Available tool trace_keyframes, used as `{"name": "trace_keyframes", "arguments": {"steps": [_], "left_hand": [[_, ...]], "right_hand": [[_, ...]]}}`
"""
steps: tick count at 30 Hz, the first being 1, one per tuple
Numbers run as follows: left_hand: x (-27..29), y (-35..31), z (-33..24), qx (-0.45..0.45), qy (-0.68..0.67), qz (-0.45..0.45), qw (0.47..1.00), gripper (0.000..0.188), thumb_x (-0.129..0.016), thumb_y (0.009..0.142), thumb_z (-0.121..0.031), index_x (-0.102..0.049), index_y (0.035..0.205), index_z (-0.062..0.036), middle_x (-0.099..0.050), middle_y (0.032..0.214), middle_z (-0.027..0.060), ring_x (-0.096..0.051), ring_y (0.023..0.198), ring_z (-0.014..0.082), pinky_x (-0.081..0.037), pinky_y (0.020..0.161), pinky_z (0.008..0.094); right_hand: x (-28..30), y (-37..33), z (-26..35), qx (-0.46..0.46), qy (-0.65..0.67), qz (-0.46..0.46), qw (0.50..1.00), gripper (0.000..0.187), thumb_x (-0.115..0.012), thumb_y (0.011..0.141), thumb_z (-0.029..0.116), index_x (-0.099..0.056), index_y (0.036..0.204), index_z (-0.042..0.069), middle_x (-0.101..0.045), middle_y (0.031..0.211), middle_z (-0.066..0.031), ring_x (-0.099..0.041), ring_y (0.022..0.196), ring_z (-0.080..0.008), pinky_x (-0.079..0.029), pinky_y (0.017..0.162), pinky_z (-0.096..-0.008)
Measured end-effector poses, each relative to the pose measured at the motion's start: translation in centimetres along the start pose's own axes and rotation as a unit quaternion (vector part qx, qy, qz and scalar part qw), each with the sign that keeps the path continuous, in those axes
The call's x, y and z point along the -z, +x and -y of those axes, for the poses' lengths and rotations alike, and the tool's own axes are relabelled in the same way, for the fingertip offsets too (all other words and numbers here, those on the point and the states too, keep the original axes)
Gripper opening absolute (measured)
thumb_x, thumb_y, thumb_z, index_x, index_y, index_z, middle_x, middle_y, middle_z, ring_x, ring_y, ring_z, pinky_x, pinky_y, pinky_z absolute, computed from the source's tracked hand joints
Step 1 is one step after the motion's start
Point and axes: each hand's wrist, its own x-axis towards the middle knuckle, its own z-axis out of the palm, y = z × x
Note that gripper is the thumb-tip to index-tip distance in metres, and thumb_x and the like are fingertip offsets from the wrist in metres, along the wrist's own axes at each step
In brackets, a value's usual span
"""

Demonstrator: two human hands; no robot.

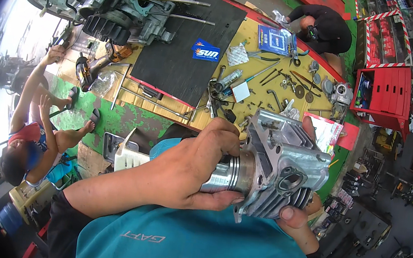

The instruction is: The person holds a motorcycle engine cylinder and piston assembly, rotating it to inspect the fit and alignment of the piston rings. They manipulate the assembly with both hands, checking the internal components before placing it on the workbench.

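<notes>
Piston (pixel 217 178) sits right at the mouth of the cylinder block (pixel 289 159), both held up in front of your teal shirt (pixel 193 244), just off the near side of the bench; can't tell how far in it goes. Your left hand (pixel 203 159) has it pinched, thumb underneath, fingers curled over the top. Your right hand (pixel 301 232) backs up the block, thumb pressed on the fins, one fingertip over the far edge, the rest mostly hidden so no clue how they're set. Past that, your bench has a yellow covering (pixel 248 32) crowded with pliers, sprockets (pixel 300 92) and loose bolts, so it's tight near the block. Flattest room is the ribbed black mat (pixel 172 69), with blue cards (pixel 206 51) near its right edge and the cast-metal engine (pixel 128 13) on your left. Worn green floor (pixel 131 115) runs along the near side, a seated person (pixel 44 143) to your left, another crouched person (pixel 324 30) across the bench, boxy red cabinet (pixel 385 98) off its right end. Texture-wise: shiny smooth piston skirt with fine ring grooves, dull grey block with bolt holes and thin fins.
</notes>
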Motion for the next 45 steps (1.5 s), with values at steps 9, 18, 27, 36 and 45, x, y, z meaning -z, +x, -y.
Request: {"name": "trace_keyframes", "arguments": {"steps": [9,18,27,36,45], "left_hand": [[0.0,0.1,0.2,0.002,0.011,-0.004,1.000,0.066,-0.083,0.081,-0.022,-0.039,0.122,0.0048,-0.051,0.115,0.0254,-0.055,0.110,0.0420,-0.051,0.086,0.0441],[0.1,0.5,0.2,-0.021,0.002,-0.007,1.000,0.062,-0.079,0.084,-0.019,-0.038,0.121,0.0062,-0.050,0.114,0.0253,-0.053,0.109,0.0419,-0.047,0.092,0.0455],[0.7,0.6,0.1,-0.013,0.006,0.004,1.000,0.064,-0.071,0.068,-0.005,-0.037,0.120,0.0065,-0.047,0.110,0.0245,-0.053,0.103,0.0424,-0.047,0.091,0.0448],[0.4,0.9,0.2,-0.012,-0.002,-0.014,1.000,0.067,-0.071,0.065,-0.005,-0.036,0.121,0.0053,-0.047,0.110,0.0241,-0.054,0.100,0.0424,-0.048,0.089,0.0442],[0.2,0.7,0.4,0.003,0.026,-0.020,0.999,0.069,-0.071,0.064,-0.006,-0.035,0.121,0.0054,-0.046,0.111,0.0241,-0.053,0.100,0.0425,-0.048,0.090,0.0438]], "right_hand": [[-0.2,-0.9,0.6,-0.021,-0.005,-0.001,1.000,0.129,-0.085,0.062,0.036,-0.005,0.162,0.016,-0.037,0.151,-0.0183,-0.042,0.140,-0.0348,-0.036,0.117,-0.0488],[-0.9,0.0,0.2,0.011,0.021,-0.012,1.000,0.128,-0.084,0.060,0.035,-0.008,0.162,0.016,-0.037,0.151,-0.0188,-0.042,0.140,-0.0360,-0.035,0.118,-0.0497],[-1.3,0.2,-0.2,0.025,0.045,-0.025,0.998,0.127,-0.083,0.059,0.035,-0.011,0.162,0.016,-0.037,0.152,-0.0194,-0.041,0.140,-0.0371,-0.034,0.118,-0.0505],[-1.4,0.5,-0.7,0.046,0.071,-0.026,0.996,0.126,-0.082,0.058,0.034,-0.012,0.162,0.017,-0.037,0.152,-0.0196,-0.041,0.141,-0.0378,-0.034,0.119,-0.0512],[-1.0,-0.1,0.9,-0.052,0.016,-0.032,0.998,0.126,-0.082,0.060,0.034,-0.010,0.162,0.018,-0.036,0.153,-0.0191,-0.040,0.141,-0.0380,-0.033,0.119,-0.0509]]}}
